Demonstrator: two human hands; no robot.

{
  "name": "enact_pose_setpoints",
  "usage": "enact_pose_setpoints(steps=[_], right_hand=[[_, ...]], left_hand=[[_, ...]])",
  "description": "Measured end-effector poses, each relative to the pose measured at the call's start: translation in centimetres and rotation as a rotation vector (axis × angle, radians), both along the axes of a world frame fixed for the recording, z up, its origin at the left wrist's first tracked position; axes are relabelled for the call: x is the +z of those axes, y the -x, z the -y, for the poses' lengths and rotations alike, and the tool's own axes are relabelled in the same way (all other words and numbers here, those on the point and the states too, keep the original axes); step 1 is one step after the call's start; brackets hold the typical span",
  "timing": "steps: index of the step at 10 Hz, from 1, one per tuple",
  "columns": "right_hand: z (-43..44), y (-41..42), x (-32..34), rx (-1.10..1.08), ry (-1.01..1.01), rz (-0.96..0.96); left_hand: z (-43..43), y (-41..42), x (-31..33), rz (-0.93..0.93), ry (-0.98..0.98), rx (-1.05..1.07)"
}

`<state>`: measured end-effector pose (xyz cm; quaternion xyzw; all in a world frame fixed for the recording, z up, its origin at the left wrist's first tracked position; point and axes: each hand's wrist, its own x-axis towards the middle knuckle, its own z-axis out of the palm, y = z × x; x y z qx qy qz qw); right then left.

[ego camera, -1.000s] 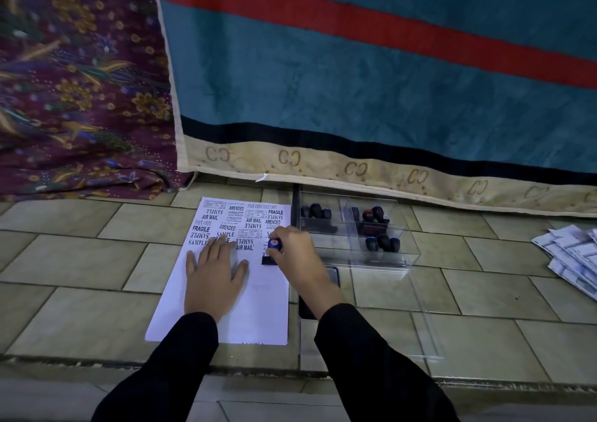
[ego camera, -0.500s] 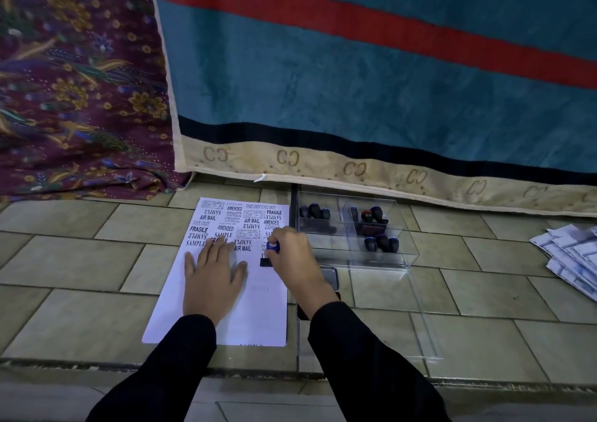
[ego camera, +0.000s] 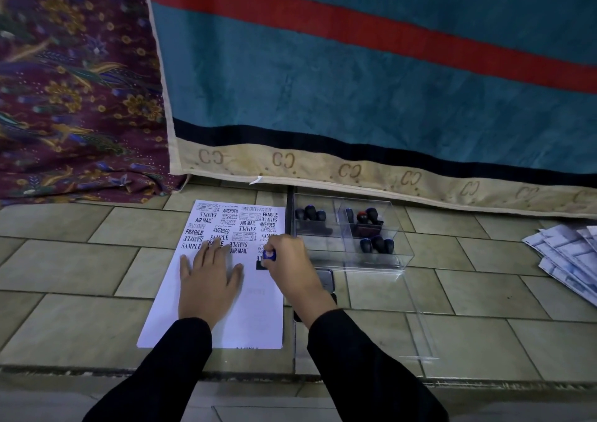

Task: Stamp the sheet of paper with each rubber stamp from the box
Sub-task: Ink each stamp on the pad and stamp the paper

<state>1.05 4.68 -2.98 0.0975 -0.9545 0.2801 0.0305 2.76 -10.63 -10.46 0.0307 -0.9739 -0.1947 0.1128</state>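
You are pinching the blue-topped rubber stamp (ego camera: pixel 268 255) in your right hand (ego camera: pixel 290 274), fingers curling round its upright handle, its dark base meeting the sheet of paper (ego camera: pixel 223 321) near the sheet's right edge, below the printed rows. Your left hand (ego camera: pixel 208 279) is lying spread flat mid-sheet, pinning it. The clear box (ego camera: pixel 402 253) is sitting just right of the sheet, nearer your right hand, on the tiled floor (ego camera: pixel 64 266), a teal blanket (ego camera: pixel 355 82) hanging beyond.
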Motion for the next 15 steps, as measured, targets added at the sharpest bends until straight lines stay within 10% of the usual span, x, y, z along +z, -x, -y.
enact_pose_setpoints(steps=[4, 11, 15], right_hand=[[-6.6, 4.7, 2.7, -0.208, 0.297, -0.383], [-10.0, 12.4, 0.9, -0.331, -0.208, 0.148], [-10.9, 11.6, 2.0, -0.333, -0.117, 0.093]], left_hand=[[0.4, 0.2, -0.4, -0.011, 0.011, -0.002], [0.3, 0.3, -0.5, -0.026, 0.000, 0.012], [0.4, 0.3, -0.5, -0.026, 0.010, 0.003]])
